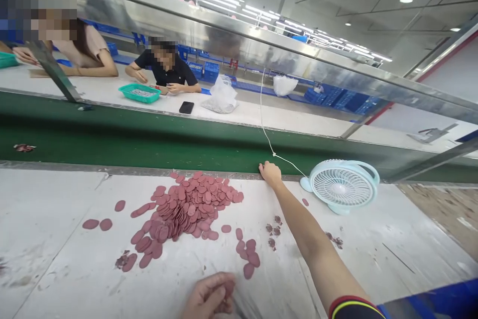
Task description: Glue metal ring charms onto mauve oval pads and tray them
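Near the bottom edge of the head view, my left hand (209, 295) is closed with bent fingers around a dark red oval piece (229, 288). My right arm stretches forward across the table, and my right hand (271, 174) is at its far edge, beside the green belt (224, 154). The fingers there are curled, and whatever they may hold is hidden. Left of that hand lies a big heap of flat dark red oval pieces (186, 204). A smaller cluster of the same ovals (249, 254) lies between the heap and my right forearm.
A light blue fan (339, 187) stands right of my right hand, its white cord (266, 132) running upward. Small dark scraps (274, 229) lie beside my forearm. Across the belt, two people sit near a green basket (140, 92), a phone (186, 107) and a plastic bag (223, 94).
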{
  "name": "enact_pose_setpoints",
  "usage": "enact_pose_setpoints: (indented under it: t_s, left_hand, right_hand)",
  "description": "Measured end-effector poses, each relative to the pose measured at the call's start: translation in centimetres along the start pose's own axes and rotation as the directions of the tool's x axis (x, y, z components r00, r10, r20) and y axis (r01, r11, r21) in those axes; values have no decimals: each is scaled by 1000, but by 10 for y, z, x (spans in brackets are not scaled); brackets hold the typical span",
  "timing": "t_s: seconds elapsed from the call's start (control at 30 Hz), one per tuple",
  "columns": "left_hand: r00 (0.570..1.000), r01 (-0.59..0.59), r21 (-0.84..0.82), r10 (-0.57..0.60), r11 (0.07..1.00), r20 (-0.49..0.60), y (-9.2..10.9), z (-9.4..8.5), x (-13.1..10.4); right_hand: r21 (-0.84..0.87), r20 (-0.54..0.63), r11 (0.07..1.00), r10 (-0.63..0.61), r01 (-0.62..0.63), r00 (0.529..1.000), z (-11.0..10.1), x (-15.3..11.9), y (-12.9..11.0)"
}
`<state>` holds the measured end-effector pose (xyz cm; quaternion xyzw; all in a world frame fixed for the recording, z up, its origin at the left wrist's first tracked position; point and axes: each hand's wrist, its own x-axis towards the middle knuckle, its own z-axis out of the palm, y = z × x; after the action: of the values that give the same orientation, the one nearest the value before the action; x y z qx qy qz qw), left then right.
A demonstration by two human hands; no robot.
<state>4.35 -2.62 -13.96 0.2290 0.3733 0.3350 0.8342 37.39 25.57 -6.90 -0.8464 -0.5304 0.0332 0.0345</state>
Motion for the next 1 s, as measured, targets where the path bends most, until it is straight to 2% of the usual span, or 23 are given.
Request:
enact_pose_setpoints:
  t_s: [0.1,0.2,0.33,0.5,0.7,0.8,1.0]
  left_hand:
    - [1000,2,-31,-2,1000,21,11,2,-4]
    - [999,17,-49,-15,999,41,20,5,-11]
    - [997,40,-10,-39,999,69,27,10,-22]
    - [990,72,6,-72,997,123,27,10,-30]
    - [992,84,-21,-82,996,95,22,15,-40]
    - [995,77,-6,-76,997,63,15,25,-53]
    - [1000,24,17,-24,1000,-8,-8,48,-84]
  right_hand:
    - [-2,16,1000,-3,3,1000,5,-11,5]
    - [19,24,1000,-25,25,999,16,-39,7]
    - [70,-14,994,-79,80,997,29,-94,17]
    - [134,-176,978,-134,159,975,31,-172,39]
    - [178,-300,945,-212,273,930,52,-258,57]
    - [201,-340,931,-225,304,913,61,-281,66]
    - [218,-361,909,-263,355,895,63,-305,91]
